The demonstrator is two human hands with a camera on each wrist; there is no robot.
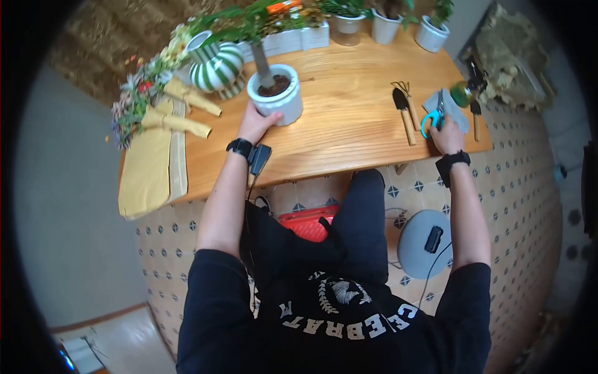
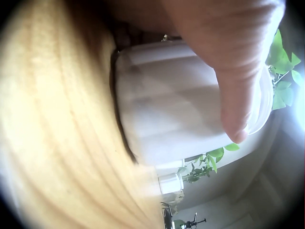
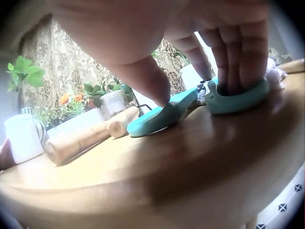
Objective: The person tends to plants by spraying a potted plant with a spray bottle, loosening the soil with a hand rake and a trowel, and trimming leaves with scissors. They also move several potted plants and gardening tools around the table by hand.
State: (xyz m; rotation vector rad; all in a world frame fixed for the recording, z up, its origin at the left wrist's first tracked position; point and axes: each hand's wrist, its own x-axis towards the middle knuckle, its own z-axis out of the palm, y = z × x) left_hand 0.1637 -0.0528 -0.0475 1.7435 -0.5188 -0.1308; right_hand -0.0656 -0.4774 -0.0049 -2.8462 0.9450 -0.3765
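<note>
My left hand (image 1: 255,126) grips the near side of a ribbed white plant pot (image 1: 290,107), which holds dark soil and a thick-stemmed plant (image 1: 262,63). In the left wrist view the thumb lies along the pot's wall (image 2: 167,105) close to its rim; the other fingers are mostly hidden. At the table's right end my right hand (image 1: 447,136) takes hold of scissors with turquoise handles (image 1: 427,126). Its fingers reach into one handle loop, and the thumb presses the other loop (image 3: 152,123). Under the scissors' blades lies a grey cloth (image 1: 460,118).
Left of the scissors lie a wooden-handled trowel (image 1: 405,115) and a small hand rake (image 1: 412,112). A green-striped vase (image 1: 217,70), wrapped flowers (image 1: 177,121) and yellow paper (image 1: 146,168) occupy the left side. White pots (image 1: 431,36) line the back. A grey stool (image 1: 414,249) stands below.
</note>
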